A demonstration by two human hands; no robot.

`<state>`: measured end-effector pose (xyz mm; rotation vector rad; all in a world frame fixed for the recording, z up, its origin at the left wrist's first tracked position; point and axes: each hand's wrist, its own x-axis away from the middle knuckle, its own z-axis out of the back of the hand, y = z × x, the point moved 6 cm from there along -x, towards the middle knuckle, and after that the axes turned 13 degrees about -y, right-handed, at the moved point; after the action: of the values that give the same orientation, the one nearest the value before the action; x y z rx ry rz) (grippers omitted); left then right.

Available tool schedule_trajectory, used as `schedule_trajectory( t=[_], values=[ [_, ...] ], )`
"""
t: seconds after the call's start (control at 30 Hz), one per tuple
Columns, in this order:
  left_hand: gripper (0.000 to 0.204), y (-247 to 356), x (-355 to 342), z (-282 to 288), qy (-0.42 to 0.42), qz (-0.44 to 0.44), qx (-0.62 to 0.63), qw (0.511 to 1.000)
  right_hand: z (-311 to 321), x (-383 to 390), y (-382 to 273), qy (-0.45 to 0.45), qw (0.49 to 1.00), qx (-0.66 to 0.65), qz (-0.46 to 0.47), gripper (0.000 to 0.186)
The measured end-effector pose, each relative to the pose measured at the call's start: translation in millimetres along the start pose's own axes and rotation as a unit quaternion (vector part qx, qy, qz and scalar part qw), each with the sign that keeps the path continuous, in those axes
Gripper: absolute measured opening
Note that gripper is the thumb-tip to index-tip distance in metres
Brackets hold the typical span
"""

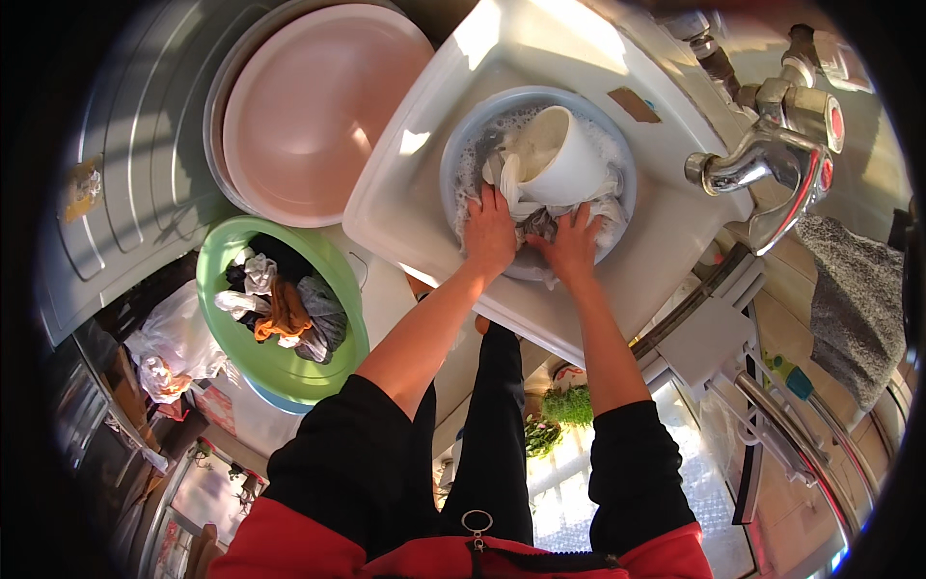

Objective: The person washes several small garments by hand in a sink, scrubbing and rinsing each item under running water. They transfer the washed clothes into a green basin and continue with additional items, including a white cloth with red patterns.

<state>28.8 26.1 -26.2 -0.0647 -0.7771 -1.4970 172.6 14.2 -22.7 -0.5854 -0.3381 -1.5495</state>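
Observation:
A pale blue basin (461, 145) with soapy water sits inside a white sink (405, 203). A white scoop cup (559, 154) lies tilted in the basin on wet grey and white cloth (540, 224). My left hand (490, 232) presses down on the cloth at the basin's near left. My right hand (575, 243) grips the cloth at the near right. Both forearms are bare, with black sleeves pushed up.
A green basin (217, 280) with wrung clothes stands to the left on a blue one. A pink basin (318, 106) lies behind it. A chrome tap (772, 159) juts from the right wall. A grey towel (854, 299) hangs at right.

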Motion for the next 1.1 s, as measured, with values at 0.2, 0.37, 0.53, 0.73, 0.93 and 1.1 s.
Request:
schedule_trajectory(
  t=[0.2,0.37,0.53,0.73,0.93,1.1],
  values=[
    [0.038,-36,-56,-86,-0.339,0.062,-0.036,0.938,-133,-84,45,0.113,0.954,-0.251,0.117,0.057],
    [0.052,-26,-42,-120,-0.167,0.282,0.658,0.678,-178,-120,32,-0.1,0.65,-0.747,-0.096,0.044],
    [0.074,-25,-63,-117,-0.069,0.195,0.86,0.467,1,12,-37,-0.053,0.548,-0.832,-0.068,0.042],
    [0.051,-24,-52,-83,-0.105,0.017,0.838,0.536,38,43,-64,0.008,0.812,-0.581,-0.051,0.024],
    [0.026,-8,-3,-3,-0.053,0.071,0.798,0.596,-5,-25,13,0.059,0.932,-0.356,-0.041,0.034],
    [0.031,-31,-6,44,0.019,0.03,0.192,0.981,22,17,24,0.195,0.964,-0.178,0.012,0.051]
  ],
)
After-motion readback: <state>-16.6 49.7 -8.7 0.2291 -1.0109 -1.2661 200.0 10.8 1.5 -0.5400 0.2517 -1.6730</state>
